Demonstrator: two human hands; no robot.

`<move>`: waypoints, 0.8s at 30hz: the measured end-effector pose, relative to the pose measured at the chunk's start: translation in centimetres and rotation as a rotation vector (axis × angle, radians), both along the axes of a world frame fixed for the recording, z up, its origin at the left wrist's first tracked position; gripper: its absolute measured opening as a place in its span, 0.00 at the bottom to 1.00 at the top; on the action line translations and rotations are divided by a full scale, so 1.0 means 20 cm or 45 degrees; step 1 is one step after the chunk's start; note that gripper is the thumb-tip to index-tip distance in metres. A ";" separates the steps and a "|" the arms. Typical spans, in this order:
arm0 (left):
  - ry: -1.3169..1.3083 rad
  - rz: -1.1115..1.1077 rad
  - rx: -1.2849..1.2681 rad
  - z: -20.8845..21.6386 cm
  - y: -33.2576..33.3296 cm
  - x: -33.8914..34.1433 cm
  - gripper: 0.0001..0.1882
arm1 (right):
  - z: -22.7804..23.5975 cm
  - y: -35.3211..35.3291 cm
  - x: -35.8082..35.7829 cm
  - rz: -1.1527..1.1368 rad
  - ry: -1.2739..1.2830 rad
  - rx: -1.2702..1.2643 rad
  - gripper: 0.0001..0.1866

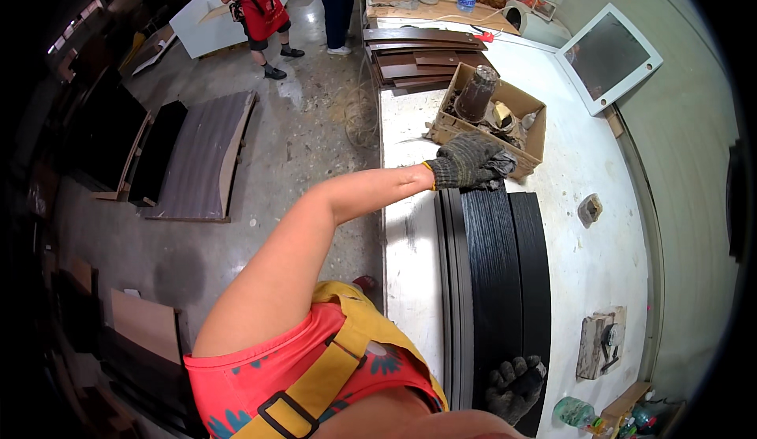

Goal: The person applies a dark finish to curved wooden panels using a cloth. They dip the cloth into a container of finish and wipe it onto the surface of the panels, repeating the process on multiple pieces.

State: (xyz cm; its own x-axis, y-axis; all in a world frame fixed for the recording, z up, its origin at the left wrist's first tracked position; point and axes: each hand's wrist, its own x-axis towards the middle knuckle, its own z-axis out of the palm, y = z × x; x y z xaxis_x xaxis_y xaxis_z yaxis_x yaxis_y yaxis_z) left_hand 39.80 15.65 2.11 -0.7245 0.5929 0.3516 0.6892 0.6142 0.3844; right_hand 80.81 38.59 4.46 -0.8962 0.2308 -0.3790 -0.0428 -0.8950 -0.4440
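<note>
A stack of long black wood-grain panels (pixel 501 265) lies lengthwise on the white workbench (pixel 591 257). My left hand (pixel 467 161), in a dark knit glove, is stretched out and rests on the far end of the stack, gripping it beside a cardboard box. My right hand (pixel 514 385), also gloved, holds the near end of the same stack at the bench's front. Thin panel edges stand on their sides along the left of the stack.
A cardboard box (pixel 493 115) with a dark cylinder and rags sits just beyond the panels. Brown boards (pixel 422 56) are piled farther back, a white-framed panel (pixel 609 56) leans at right. Small blocks and bottles lie at right. Two people stand far off; boards lie on the floor left.
</note>
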 end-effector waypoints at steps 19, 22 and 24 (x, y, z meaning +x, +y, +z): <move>-0.130 -1.109 0.317 -0.07 0.29 1.04 0.33 | -0.03 0.03 0.02 0.036 0.055 -0.028 0.16; -0.158 -1.159 0.259 -0.05 0.28 0.99 0.31 | -0.03 0.04 0.04 0.016 0.033 -0.058 0.16; -0.158 -1.093 0.348 -0.10 0.27 0.85 0.30 | -0.03 0.04 0.06 0.004 0.020 -0.070 0.16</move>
State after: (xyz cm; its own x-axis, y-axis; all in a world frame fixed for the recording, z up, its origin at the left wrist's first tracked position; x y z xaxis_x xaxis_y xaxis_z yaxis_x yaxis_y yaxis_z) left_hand 56.73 21.14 0.19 -0.1143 0.8534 0.5086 0.8117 -0.2149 0.5431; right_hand 82.01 39.44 3.91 -0.9028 0.2070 -0.3770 -0.0462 -0.9181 -0.3936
